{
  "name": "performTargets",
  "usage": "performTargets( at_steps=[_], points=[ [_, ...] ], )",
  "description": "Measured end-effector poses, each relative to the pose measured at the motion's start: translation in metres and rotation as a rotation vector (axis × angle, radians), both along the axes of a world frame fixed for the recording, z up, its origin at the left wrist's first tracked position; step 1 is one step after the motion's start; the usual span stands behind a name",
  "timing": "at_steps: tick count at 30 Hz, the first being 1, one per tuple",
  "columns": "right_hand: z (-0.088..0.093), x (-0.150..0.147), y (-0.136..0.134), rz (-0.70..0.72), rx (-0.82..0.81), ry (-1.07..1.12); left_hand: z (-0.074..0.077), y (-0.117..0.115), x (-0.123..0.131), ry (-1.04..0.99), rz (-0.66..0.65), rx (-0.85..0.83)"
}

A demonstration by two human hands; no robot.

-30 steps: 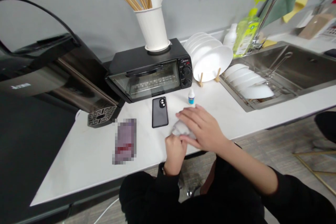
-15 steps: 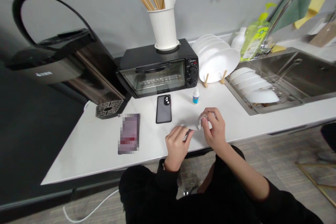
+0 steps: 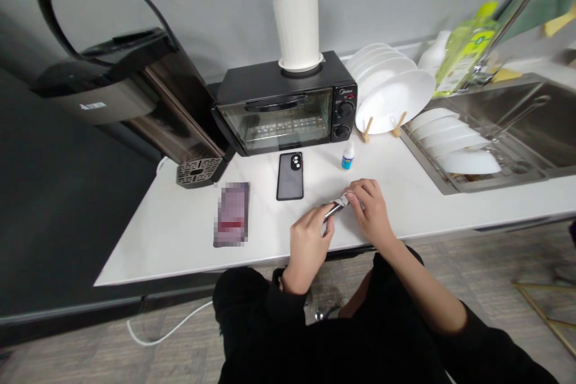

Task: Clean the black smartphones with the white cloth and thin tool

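Observation:
My left hand [image 3: 310, 243] is closed around a slim dark bar-like object [image 3: 332, 212] with a pale edge; its lower part is hidden in the fingers, so I cannot tell its kind. At its far end, my right hand [image 3: 369, 207] pinches a crumpled whitish tissue or cloth [image 3: 342, 199] against it. Just beyond the hands stands a small white bottle with a blue label [image 3: 347, 157]. A phone case [image 3: 290, 179], dark-framed with a camera cutout, lies flat to the left. Farther left is a blurred-out, phone-shaped thing [image 3: 231, 216].
A black toaster oven [image 3: 279, 123] carries a white holder [image 3: 297, 30] of chopsticks and a spoon. A black drink machine [image 3: 153, 102] stands left. White plates [image 3: 398, 102] in a rack and a sink [image 3: 531, 126] with bowls [image 3: 468, 161] are right.
My hands have come closer together, and the tissue now meets the dark object's end. More of that object shows. The whole view has shifted, with counter items appearing farther right and higher.

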State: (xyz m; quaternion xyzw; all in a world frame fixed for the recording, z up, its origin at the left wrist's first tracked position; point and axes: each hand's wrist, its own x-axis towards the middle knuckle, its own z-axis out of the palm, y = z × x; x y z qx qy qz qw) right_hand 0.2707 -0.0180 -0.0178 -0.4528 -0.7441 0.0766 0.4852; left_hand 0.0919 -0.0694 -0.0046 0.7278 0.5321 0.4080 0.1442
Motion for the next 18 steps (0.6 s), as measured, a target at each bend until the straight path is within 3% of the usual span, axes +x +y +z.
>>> performTargets(
  at_steps=[5, 9, 14, 16, 18],
  points=[
    [0.004, -0.028, -0.029, -0.071, -0.007, -0.081, -0.008, 0.000, -0.009, -0.305, 0.066, -0.175],
    [0.000, -0.030, -0.041, 0.108, -0.006, -0.347, -0.016, 0.000, -0.011, -0.370, 0.082, -0.245],
    [-0.002, -0.006, -0.032, -0.142, -0.051, -0.263, -0.016, 0.002, -0.011, -0.346, 0.007, -0.206],
    [0.001, -0.017, -0.043, -0.039, -0.058, -0.302, -0.019, 0.005, -0.015, -0.232, 0.001, -0.168],
    [0.004, -0.035, -0.056, 0.182, -0.036, -0.399, -0.022, 0.007, -0.020, -0.103, 0.024, -0.117]
  ],
)
